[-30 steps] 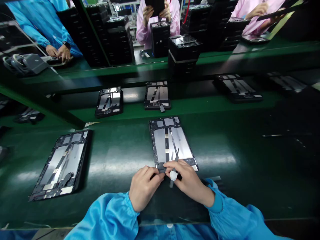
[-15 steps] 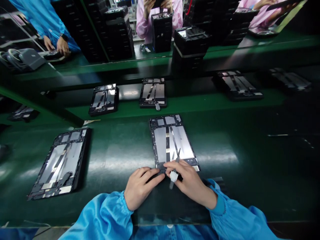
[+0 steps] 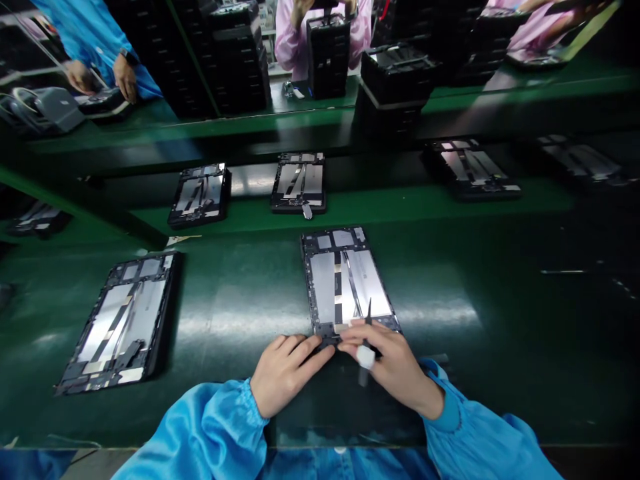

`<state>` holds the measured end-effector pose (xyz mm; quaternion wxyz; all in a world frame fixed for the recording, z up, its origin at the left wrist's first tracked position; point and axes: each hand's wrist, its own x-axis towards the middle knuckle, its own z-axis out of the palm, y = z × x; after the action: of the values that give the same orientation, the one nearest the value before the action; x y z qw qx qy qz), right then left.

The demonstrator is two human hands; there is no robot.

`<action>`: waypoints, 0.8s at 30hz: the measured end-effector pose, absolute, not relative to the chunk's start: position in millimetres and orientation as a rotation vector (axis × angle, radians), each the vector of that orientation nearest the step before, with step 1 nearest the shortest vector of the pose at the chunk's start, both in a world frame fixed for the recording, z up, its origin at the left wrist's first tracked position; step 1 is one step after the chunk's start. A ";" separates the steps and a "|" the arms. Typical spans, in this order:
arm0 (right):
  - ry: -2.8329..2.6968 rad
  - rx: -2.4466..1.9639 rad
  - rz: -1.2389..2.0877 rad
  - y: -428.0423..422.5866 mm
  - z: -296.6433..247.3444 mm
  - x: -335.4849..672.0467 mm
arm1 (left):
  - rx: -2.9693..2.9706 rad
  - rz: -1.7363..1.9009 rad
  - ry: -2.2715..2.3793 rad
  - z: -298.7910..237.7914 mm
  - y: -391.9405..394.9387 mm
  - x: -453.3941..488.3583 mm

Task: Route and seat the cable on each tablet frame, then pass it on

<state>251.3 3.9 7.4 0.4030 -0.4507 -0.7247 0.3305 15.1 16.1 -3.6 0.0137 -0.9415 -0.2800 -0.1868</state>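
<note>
An opened tablet frame (image 3: 345, 283) with silver panels and a dark ribbon lies on the green belt in front of me. My left hand (image 3: 286, 372) rests at its near edge, fingers stretched flat onto the bottom corner. My right hand (image 3: 395, 365) is closed around thin tweezers (image 3: 367, 333), whose tips point up over the frame's lower right part. A white wrap covers one finger of that hand. Both sleeves are bright blue.
Another open tablet frame (image 3: 123, 323) lies to the left. Three more frames (image 3: 200, 195) (image 3: 299, 183) (image 3: 473, 167) sit on the far belt. Black tray stacks (image 3: 395, 73) stand behind. People in blue (image 3: 95, 40) and pink (image 3: 327, 27) work across the line.
The view shifted slightly. My right hand moved right and turned the tweezers more upright; my left fingers stretched a little further onto the frame's bottom edge.
</note>
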 end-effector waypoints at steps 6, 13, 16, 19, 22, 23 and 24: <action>-1.618 -1.167 1.175 -15.6 8.5 267.4 | -2.975 -0.577 -0.996 -6.4 10.3 20.6; -1.548 -1.226 1.217 -14.0 11.6 254.0 | -2.985 -0.623 -1.004 -8.3 10.9 20.5; -1.573 -1.244 1.169 -13.0 14.4 258.3 | -2.983 -0.623 -1.009 -8.2 10.5 20.3; -1.575 -1.283 1.119 -14.1 11.9 269.4 | -2.978 -0.615 -1.009 -8.1 10.3 20.1; -1.565 -1.327 1.123 -15.7 7.8 277.2 | -2.978 -0.634 -1.007 -8.5 10.5 20.0; -1.560 -1.321 1.134 -15.9 7.1 277.4 | -2.977 -0.636 -1.007 -8.7 10.6 19.9; -1.558 -1.306 1.150 -15.7 7.0 276.2 | -2.976 -0.636 -1.005 -8.8 10.7 19.9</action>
<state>276.2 -15.7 7.0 0.3923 -0.5143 -0.6136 0.4529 19.9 10.7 -8.8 -0.0318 -0.9282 -0.3134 -0.1982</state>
